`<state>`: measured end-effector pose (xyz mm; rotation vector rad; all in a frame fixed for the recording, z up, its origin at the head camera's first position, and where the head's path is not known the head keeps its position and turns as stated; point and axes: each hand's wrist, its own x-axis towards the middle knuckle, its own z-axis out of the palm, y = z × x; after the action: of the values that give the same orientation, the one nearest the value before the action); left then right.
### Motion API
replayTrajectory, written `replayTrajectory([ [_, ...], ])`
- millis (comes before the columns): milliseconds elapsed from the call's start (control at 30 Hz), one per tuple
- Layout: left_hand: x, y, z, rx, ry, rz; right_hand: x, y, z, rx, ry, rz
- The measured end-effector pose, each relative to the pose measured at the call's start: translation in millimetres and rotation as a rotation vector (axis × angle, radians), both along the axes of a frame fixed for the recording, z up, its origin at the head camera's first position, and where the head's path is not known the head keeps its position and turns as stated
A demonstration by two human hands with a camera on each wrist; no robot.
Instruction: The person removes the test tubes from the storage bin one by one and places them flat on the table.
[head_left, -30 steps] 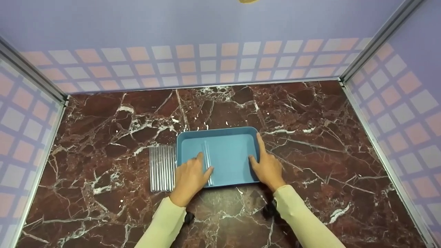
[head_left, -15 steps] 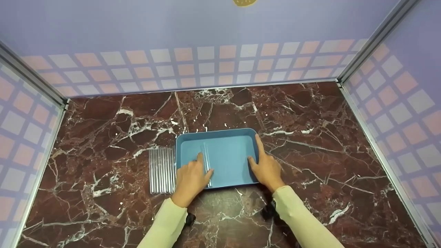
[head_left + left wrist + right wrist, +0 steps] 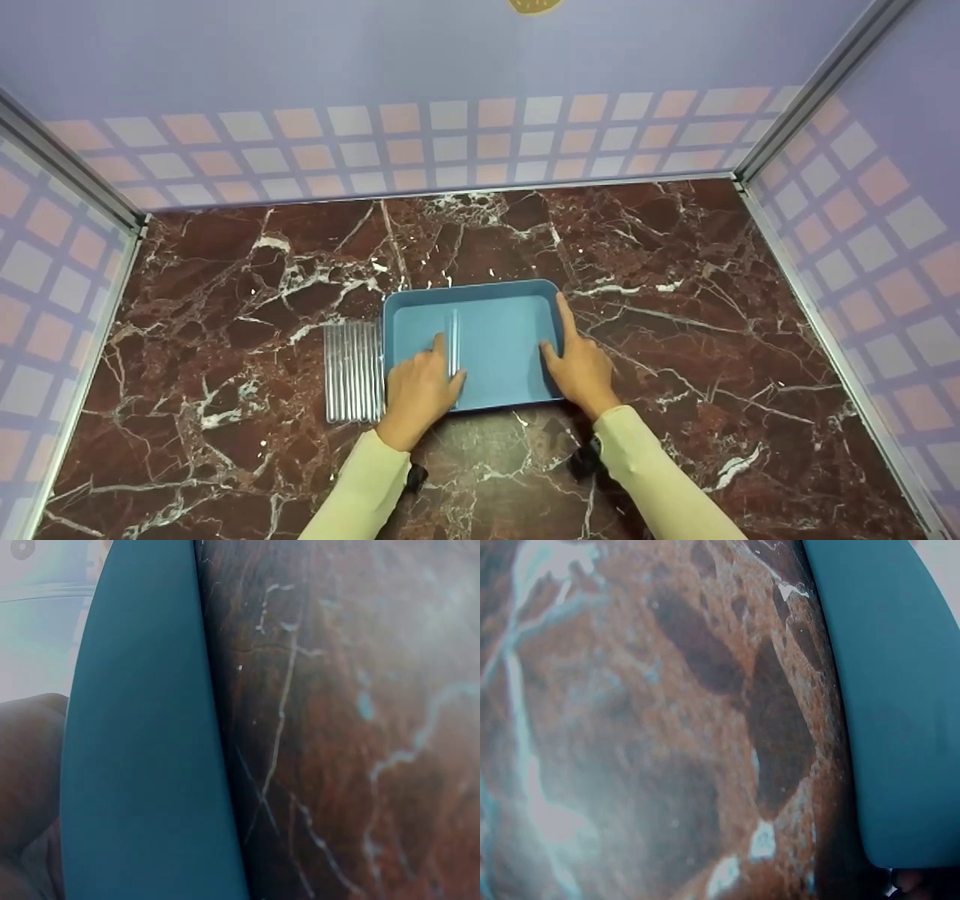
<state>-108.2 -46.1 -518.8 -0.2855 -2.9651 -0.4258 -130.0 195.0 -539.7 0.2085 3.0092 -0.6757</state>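
A shallow blue tray (image 3: 502,345) lies on the marbled tabletop. Lengthwise across its floor, left of the middle, runs a slim clear tube (image 3: 454,330). My left hand (image 3: 420,382) reaches over the tray's near left part, its index finger straight beside the tube and its thumb over the tube's near end. The right hand (image 3: 585,371) holds the tray's right wall, thumb inside and fingers outside. In the left wrist view, the tray's outer wall (image 3: 142,735) hides most of the hand; in the right wrist view, the wall (image 3: 900,705) fills the right side.
Several clear tubes (image 3: 351,371) lie side by side against the tray's left side. Purple panels with a check pattern (image 3: 480,135) enclose the back and both sides of the tabletop (image 3: 675,247).
The tube's far end has swung right, so it now lies nearly parallel to the tray's short sides. My left index finger has shifted slightly right; the right hand keeps its hold.
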Motion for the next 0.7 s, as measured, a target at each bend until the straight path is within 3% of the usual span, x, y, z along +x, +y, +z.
replayTrajectory([
  [233, -0.2, 2.5, 0.4, 0.005, -0.035, 0.016, 0.1, 0.1, -0.3, -0.004, 0.002, 0.002],
  [700, -0.8, 1.9, 2.1, 0.007, -0.037, 0.0, 0.3, -0.8, 0.1, -0.018, -0.013, 0.005],
])
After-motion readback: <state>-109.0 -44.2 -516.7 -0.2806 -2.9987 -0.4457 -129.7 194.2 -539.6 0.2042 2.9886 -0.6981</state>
